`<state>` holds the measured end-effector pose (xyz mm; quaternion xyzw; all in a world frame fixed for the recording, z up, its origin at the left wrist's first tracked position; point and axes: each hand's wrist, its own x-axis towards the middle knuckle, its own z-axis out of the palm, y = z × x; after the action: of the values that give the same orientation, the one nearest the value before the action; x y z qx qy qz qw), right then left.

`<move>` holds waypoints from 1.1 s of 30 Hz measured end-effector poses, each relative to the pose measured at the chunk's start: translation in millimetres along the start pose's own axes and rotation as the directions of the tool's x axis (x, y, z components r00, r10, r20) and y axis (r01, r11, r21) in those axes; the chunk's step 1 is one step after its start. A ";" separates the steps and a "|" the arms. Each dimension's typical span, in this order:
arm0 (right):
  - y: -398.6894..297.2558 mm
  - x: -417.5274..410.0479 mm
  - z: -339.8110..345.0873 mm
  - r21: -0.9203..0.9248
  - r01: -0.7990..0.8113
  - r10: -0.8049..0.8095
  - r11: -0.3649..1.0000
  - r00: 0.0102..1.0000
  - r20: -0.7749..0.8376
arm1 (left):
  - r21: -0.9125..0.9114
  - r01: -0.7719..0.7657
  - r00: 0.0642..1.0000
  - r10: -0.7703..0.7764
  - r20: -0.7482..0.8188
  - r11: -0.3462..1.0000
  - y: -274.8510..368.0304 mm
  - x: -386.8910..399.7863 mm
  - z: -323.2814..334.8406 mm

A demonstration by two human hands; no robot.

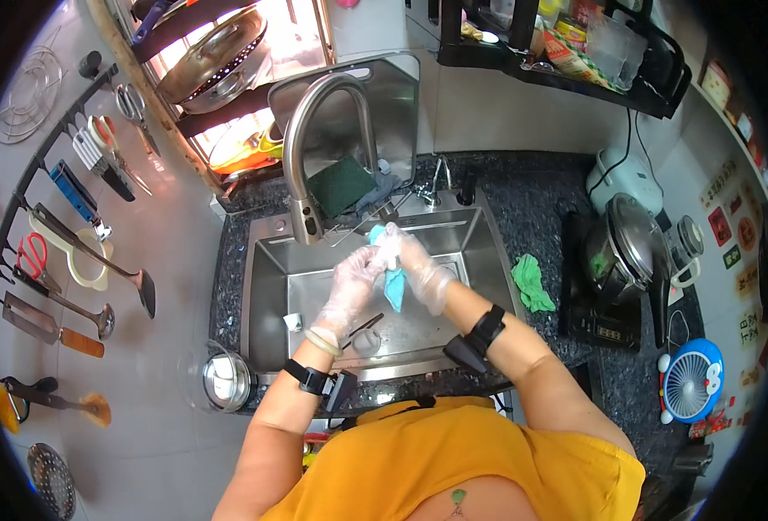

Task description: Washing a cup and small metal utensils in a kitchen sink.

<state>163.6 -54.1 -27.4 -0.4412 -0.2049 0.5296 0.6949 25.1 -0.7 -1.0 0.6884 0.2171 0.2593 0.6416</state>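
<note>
Both hands wear clear plastic gloves and meet above the stainless steel sink (306, 293). My left hand (358, 273) and my right hand (416, 260) are closed around a small white object (389, 249), too hidden to name, with a light blue cloth (394, 291). The cloth hangs below the fingers, and a bit of it shows above them. In the basin lie a small white cup-like piece (293, 322), a small clear cup (366, 342) and a dark thin stick (372, 322). The gooseneck faucet (307, 221) arches over the back left of the basin.
A green cloth (532, 283) lies on the dark counter right of the sink. Farther right stand a pressure cooker (625, 241) and a blue fan (693, 381). A glass jar (226, 383) is at the front left corner. Utensils, including a cleaver (29, 317), hang along the left wall.
</note>
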 end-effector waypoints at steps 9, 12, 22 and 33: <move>-2.1 -10.8 14.2 -0.746 0.276 -0.367 0.607 0.929 0.045 | -0.361 0.192 0.979 -0.154 0.133 0.912 -7.4 -5.7 -8.7; -9.8 -14.0 6.6 0.151 -0.118 0.096 0.981 0.985 0.144 | -0.497 0.044 0.995 0.008 0.102 0.867 -3.3 -6.3 -7.1; -11.7 -6.1 18.6 0.113 -0.305 0.318 0.946 0.941 -0.119 | -0.589 0.572 0.818 -0.343 0.463 0.570 -10.4 10.7 -27.4; -17.7 7.6 13.4 0.559 -0.227 0.295 0.798 0.955 -0.034 | -0.271 -0.022 0.996 -0.002 -0.088 0.962 -2.7 1.6 13.4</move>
<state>166.0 -42.8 -7.0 -0.2782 0.0602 0.6294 0.7231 35.0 -9.8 -4.1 0.5828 0.2038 0.3199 0.7186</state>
